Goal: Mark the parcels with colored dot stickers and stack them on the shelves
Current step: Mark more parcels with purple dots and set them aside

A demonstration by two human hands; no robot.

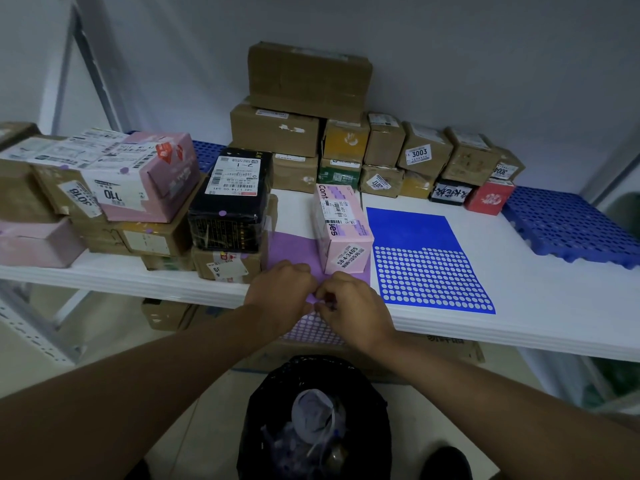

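Observation:
A purple dot sticker sheet (289, 249) lies at the front edge of the white shelf (519, 306) and hangs over it. My left hand (282, 292) and my right hand (353, 304) meet on this sheet, fingers pinched together at its surface; whether a sticker is lifted is hidden. A pink parcel (341, 228) stands on the sheet just behind my hands. To its right lies a blue dot sticker sheet (422, 251), its lower half showing white empty circles. Parcels with purple dots, among them a black box (232, 202) and a pink box (152, 174), are stacked at the left.
Brown cardboard parcels (304, 109) are piled against the back wall, with smaller boxes in a row to the right. A blue perforated mat (571, 230) covers the shelf's right end. A black-lined bin (315, 417) with waste stands on the floor below my hands.

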